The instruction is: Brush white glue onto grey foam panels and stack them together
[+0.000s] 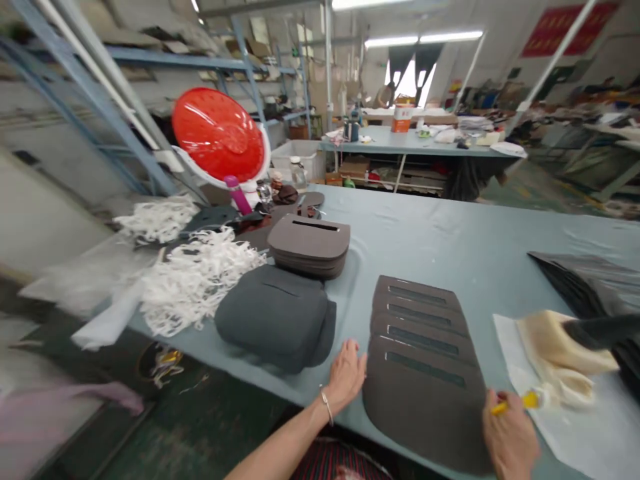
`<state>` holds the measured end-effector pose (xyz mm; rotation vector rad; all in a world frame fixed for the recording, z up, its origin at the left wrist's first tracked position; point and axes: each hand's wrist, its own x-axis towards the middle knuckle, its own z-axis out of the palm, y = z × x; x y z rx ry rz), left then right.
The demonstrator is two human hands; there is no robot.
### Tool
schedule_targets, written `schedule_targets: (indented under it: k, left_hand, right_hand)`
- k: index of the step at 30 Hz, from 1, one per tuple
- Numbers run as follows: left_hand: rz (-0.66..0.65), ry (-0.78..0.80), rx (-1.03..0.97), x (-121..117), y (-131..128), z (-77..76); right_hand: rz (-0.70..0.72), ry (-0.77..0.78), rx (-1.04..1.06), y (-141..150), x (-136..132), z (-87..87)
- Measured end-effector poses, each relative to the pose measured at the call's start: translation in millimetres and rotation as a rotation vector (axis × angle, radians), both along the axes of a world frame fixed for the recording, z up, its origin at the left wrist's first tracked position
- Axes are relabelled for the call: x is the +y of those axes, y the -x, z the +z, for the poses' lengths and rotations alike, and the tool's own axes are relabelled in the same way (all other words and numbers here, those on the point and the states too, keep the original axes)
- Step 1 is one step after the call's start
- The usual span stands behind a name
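A fanned row of dark brown slotted pieces (425, 347) lies on the pale blue table (450, 240) in front of me. My left hand (347, 375) rests flat on the table, fingers stretched out, touching the left edge of the nearest piece. My right hand (507, 437) is closed on a yellow-handled brush (520, 401), at the right edge of that piece. The brush tip lies on a white sheet (590, 427) by a glue-soaked yellowish lump (560, 350).
A grey stack (277, 317) and a brown slotted stack (309, 245) lie to the left, with white shredded strips (193, 280) beyond. A red fan (219, 143), bottles and blue shelving stand at the back left. Black pieces (585, 280) lie at right. Another worktable (415, 141) stands behind.
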<state>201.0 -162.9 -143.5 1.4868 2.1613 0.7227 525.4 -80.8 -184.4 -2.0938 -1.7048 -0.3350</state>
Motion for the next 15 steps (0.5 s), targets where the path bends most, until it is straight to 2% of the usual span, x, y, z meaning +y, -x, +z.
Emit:
schedule_targets:
  k: [3,8,11,15]
  left_hand:
    - [0.075,-0.118,-0.013,1,36,22.3]
    - [0.249,-0.251,-0.012,-6,112,56.5]
    - [0.351,-0.298,0.013,-15,162,64.9]
    - [0.417,-0.338,-0.018,-22,213,70.6]
  right_hand:
    - [0.118,0.02,0.049,37,8,15.1]
    - [0.357,-0.003,0.16,125,24,52.5]
    - [0.507,-0.035,0.293,178,33,67.7]
    - [0.56,-0.081,0.388,228,41,71.8]
